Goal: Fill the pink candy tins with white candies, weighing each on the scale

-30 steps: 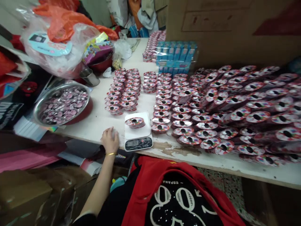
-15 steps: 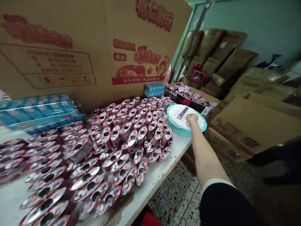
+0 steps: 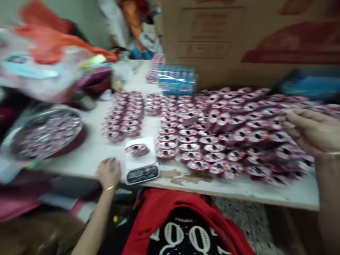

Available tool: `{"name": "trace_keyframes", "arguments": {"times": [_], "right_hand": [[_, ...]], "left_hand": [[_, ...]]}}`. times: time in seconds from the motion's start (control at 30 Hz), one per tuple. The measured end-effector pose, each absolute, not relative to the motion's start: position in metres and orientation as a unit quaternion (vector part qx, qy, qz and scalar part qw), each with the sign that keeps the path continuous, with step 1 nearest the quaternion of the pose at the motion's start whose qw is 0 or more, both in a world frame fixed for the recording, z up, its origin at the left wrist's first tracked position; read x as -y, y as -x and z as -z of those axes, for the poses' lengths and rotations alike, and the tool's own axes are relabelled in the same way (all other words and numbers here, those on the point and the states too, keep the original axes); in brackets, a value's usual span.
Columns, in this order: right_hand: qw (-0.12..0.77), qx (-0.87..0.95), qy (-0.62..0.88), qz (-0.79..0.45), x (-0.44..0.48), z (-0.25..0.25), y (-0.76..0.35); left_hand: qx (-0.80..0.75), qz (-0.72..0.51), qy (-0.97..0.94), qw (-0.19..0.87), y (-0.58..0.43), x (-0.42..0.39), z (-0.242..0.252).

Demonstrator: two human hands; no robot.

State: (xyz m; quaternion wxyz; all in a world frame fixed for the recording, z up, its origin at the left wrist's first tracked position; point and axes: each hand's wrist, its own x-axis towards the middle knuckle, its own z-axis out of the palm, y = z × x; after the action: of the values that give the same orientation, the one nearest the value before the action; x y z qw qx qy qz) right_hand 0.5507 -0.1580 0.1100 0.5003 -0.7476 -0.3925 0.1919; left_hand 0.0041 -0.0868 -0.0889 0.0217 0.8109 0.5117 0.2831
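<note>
My left hand (image 3: 107, 173) rests on the front edge of the white table (image 3: 87, 157), fingers curled under, just left of a small white scale (image 3: 142, 166). One round pink tin (image 3: 137, 149) sits on the scale. My right hand (image 3: 309, 131) hovers at the right over the rows of pink tins (image 3: 212, 138), fingers drawn together in a pinch. Whatever either hand holds is hidden, and the whole view is smeared by motion.
A metal bowl (image 3: 45, 132) of small lids stands at the left. Blue packs (image 3: 176, 79) and a big cardboard box (image 3: 239, 35) stand behind the tins. Plastic bags (image 3: 45, 60) pile up at the back left. A red garment (image 3: 172, 209) lies on my lap.
Half a second ago my view was on the right, with my right hand in a teal bowl of white pellets. My view has swung back to the scale, and that hand is now over the tins.
</note>
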Motion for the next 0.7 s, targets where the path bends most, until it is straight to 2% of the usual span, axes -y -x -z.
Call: {"name": "trace_keyframes", "arguments": {"times": [0.07,0.1,0.2,0.3,0.43,0.7], "right_hand": [[0.482,0.439,0.677,-0.341,0.124,-0.105,-0.483],[0.433,0.482,0.645,-0.404,0.111,-0.104,-0.445],[0.298,0.655,0.529,-0.450,0.083,-0.099,-0.336],[0.191,0.757,0.493,-0.383,0.060,-0.085,-0.257],[0.070,0.832,0.480,-0.268,0.042,-0.059,-0.205],[-0.007,0.854,0.473,-0.217,0.035,-0.048,-0.188]], "left_hand": [[-0.693,-0.240,-0.678,-0.050,0.025,0.108,0.085],[-0.745,-0.216,-0.628,-0.059,0.031,0.112,0.085],[-0.758,-0.208,-0.617,-0.038,0.030,0.110,0.090],[-0.743,-0.234,-0.626,-0.034,0.027,0.107,0.093],[-0.742,-0.248,-0.622,-0.028,0.032,0.109,0.095],[-0.737,-0.271,-0.619,-0.017,0.032,0.109,0.096]]}}
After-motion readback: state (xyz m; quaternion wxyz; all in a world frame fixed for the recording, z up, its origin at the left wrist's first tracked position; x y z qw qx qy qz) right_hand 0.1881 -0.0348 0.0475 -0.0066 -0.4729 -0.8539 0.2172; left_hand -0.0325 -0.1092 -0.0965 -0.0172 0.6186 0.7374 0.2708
